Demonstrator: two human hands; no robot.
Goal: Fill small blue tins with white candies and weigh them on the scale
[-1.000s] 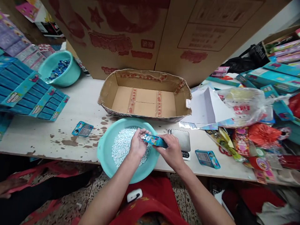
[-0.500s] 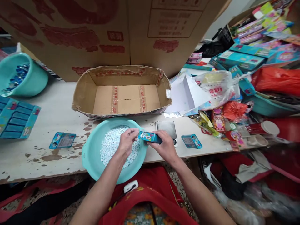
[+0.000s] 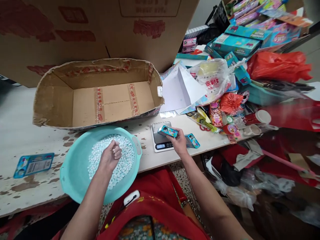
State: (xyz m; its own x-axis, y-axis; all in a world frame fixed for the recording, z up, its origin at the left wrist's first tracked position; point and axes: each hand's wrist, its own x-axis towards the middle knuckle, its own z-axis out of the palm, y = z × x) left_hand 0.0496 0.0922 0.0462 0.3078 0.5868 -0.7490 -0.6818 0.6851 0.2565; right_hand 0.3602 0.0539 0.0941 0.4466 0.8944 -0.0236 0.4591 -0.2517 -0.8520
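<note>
My right hand (image 3: 179,142) holds a small blue candy box (image 3: 168,131) by its right end, just over the plate of the digital kitchen scale (image 3: 157,136). I cannot tell whether the box touches the plate. Above the turquoise basin (image 3: 76,160) is my left hand (image 3: 110,155), its fingers curled closed; whatever is in them, if anything, is hidden. Small pale candies (image 3: 125,163) lie heaped in the basin below it. Another blue box (image 3: 192,141) rests on the table, partly behind my right hand.
An open cardboard tray (image 3: 115,103) stands behind the basin, against a large carton (image 3: 105,30). Another blue package (image 3: 33,165) lies at the left. Plastic bags (image 3: 212,76), turquoise boxes (image 3: 235,45) and a red cup (image 3: 252,117) crowd the right side.
My right hand has carried the candy box away from the left hand to over the scale. My left hand has let go of the box and is back above the candies. The view has turned right.
</note>
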